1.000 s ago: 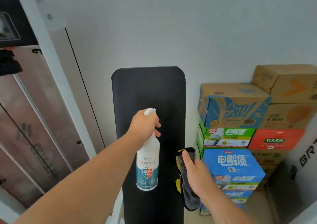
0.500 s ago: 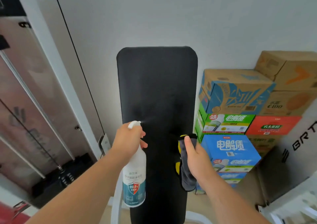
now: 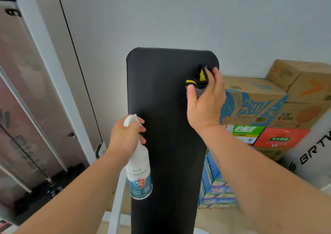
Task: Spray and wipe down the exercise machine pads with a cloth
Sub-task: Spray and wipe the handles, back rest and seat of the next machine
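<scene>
— How far along does the job look, going by the head camera, the only view there is?

— Early in the wiping, as a guess. The right hand [image 3: 206, 101] has its grip closed on a bunched dark cloth with yellow edging [image 3: 200, 79] and presses it against the upper right corner of the long black pad [image 3: 161, 108]. The left hand [image 3: 125, 137] is wrapped around the neck of a white spray bottle [image 3: 140, 176], a finger at the trigger, the bottle hanging just in front of the pad's left edge, lower down.

— Is the pad wet?

— That cannot be told; no droplets or sheen show on it. Judging by the cloth sitting at the top corner, most of the pad's length below is probably left to wipe, and any other pads on the machine are out of sight.

— And the surface itself?

— Matte black, finely ribbed, rounded corners, standing upright against a plain pale wall [image 3: 179, 19].

— The room?

— To the right, stacked cardboard boxes [image 3: 268, 108] of drinks, close beside the pad. To the left, a white frame post [image 3: 44, 54] with a cable and dark weight plates [image 3: 53, 185] low down.
</scene>
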